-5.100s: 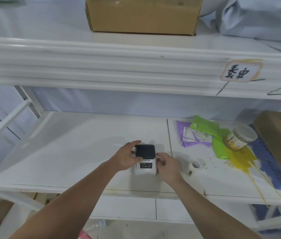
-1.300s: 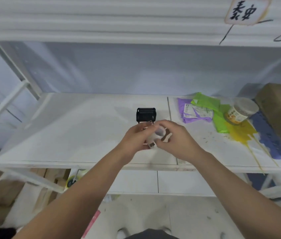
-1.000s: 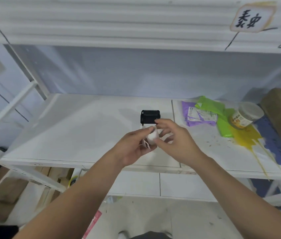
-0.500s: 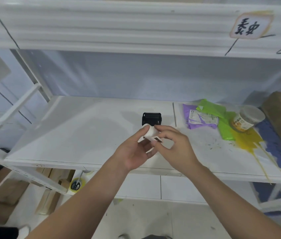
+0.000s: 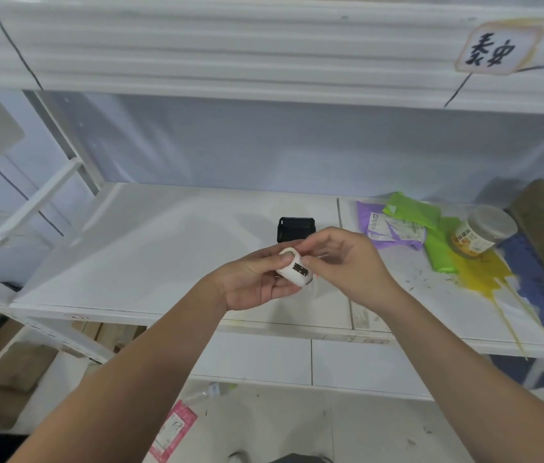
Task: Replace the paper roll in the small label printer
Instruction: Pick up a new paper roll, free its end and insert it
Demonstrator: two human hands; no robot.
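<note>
Hands hold the small white paper roll [image 5: 294,270] above the near edge of the white shelf [image 5: 150,259].

The left hand [image 5: 257,282] is wrapped around the roll, thumb on top. The right hand [image 5: 344,265] pinches at its right end, maybe picking at the loose paper edge. A moment ago the roll's open hole faced up; now it is turned and a black printed mark shows, too blurry to read. So the roll is likely being made ready to go in. The small label printer's black lid [image 5: 296,229] stands open just behind the hands. Far right, a sign [image 5: 494,50] has two handwritten characters, and a jar [image 5: 479,233] has an orange label I cannot read.
</note>
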